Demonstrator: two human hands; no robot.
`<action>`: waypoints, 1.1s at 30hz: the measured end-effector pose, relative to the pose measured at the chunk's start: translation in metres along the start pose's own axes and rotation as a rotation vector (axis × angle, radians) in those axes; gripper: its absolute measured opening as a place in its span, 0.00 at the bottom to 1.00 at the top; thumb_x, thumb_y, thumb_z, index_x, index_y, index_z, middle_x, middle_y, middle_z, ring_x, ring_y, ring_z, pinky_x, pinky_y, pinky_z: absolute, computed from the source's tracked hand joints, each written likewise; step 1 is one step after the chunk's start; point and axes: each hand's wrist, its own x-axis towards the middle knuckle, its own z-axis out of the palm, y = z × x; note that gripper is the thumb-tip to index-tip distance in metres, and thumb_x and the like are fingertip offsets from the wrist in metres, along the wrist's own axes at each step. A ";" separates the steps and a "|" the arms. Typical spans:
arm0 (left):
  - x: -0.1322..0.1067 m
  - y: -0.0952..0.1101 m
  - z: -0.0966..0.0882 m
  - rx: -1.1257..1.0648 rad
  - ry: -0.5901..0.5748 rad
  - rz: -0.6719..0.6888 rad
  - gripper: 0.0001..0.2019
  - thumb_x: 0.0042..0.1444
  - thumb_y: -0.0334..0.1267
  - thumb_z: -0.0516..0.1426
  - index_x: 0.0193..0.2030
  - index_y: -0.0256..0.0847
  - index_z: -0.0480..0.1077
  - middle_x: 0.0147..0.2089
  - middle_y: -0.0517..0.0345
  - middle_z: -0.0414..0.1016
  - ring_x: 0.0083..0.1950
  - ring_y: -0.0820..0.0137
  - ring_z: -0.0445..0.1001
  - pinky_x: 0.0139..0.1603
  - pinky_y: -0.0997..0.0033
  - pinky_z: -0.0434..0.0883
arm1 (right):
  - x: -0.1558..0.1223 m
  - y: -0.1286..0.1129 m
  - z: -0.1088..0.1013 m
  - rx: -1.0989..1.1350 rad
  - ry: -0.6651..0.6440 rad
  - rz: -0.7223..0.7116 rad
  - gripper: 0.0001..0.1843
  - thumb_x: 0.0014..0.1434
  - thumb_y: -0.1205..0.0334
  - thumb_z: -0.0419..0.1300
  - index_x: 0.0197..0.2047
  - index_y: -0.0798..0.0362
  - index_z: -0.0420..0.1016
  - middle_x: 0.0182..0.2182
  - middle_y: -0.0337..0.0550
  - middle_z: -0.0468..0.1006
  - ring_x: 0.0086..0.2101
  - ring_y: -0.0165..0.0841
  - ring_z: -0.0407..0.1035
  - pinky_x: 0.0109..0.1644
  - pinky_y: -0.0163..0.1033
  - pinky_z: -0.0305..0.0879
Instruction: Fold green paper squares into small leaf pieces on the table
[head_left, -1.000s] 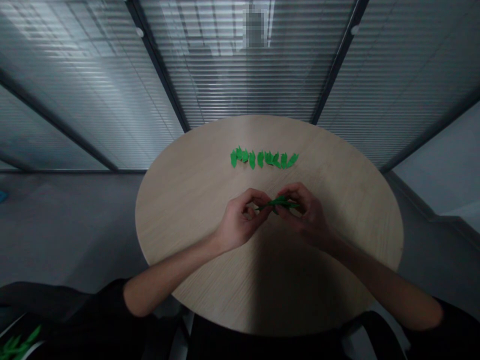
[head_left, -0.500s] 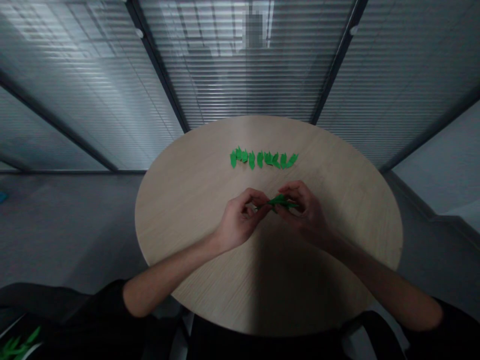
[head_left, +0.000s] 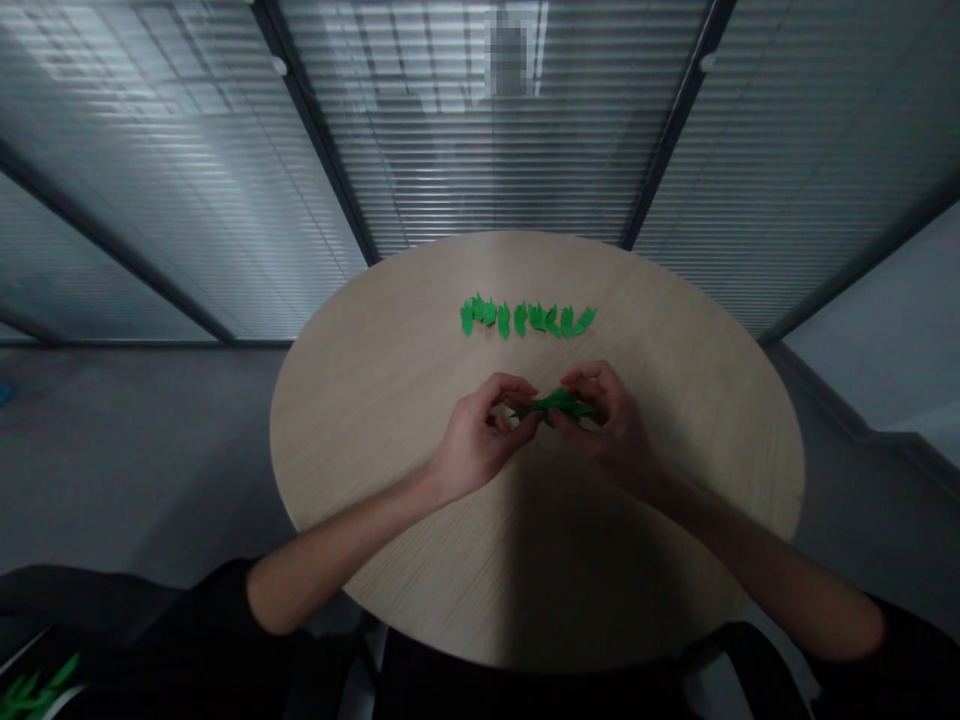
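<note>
A small green leafy sprig (head_left: 556, 404) is held between both hands just above the round wooden table (head_left: 375, 400). My left hand (head_left: 480, 435) pinches its left end with fingers curled. My right hand (head_left: 607, 425) grips its right part, fingers closed round the leaves. Farther back on the table lies a row of several loose green leaves (head_left: 525, 318), apart from both hands.
Glass walls with closed blinds (head_left: 487, 130) stand behind the table. More green leafy pieces (head_left: 34, 688) show at the bottom left corner, beside my dark sleeve. Grey floor surrounds the table.
Almost nothing has moved. My right fingers have shifted slightly on the sprig; the row of leaves lies as before.
</note>
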 end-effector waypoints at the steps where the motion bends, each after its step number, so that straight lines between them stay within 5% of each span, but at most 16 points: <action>1: 0.000 0.000 0.000 0.005 -0.003 0.004 0.11 0.62 0.38 0.64 0.50 0.39 0.72 0.40 0.56 0.78 0.25 0.80 0.71 0.23 0.83 0.69 | 0.000 0.000 0.000 -0.001 -0.003 -0.004 0.19 0.57 0.61 0.68 0.47 0.48 0.64 0.33 0.37 0.80 0.32 0.31 0.77 0.37 0.37 0.74; 14: 0.004 0.006 -0.001 -0.025 0.033 -0.069 0.13 0.56 0.37 0.66 0.46 0.39 0.71 0.35 0.60 0.77 0.24 0.80 0.71 0.22 0.83 0.67 | 0.002 0.000 -0.004 -0.015 -0.002 0.036 0.20 0.55 0.61 0.70 0.46 0.48 0.65 0.32 0.37 0.81 0.31 0.32 0.77 0.36 0.38 0.73; 26: 0.011 -0.001 -0.008 -0.146 0.093 -0.099 0.14 0.56 0.41 0.68 0.42 0.38 0.70 0.28 0.64 0.72 0.24 0.78 0.71 0.24 0.81 0.75 | 0.009 0.004 -0.012 -0.005 0.173 0.148 0.21 0.51 0.59 0.71 0.44 0.49 0.67 0.33 0.38 0.78 0.30 0.31 0.75 0.34 0.37 0.73; 33: 0.015 -0.002 -0.011 -0.144 0.145 -0.065 0.14 0.57 0.42 0.67 0.44 0.38 0.72 0.34 0.59 0.75 0.31 0.74 0.74 0.25 0.79 0.76 | 0.012 0.006 -0.014 0.036 0.201 0.173 0.22 0.50 0.58 0.71 0.45 0.48 0.66 0.34 0.37 0.77 0.29 0.30 0.74 0.33 0.36 0.73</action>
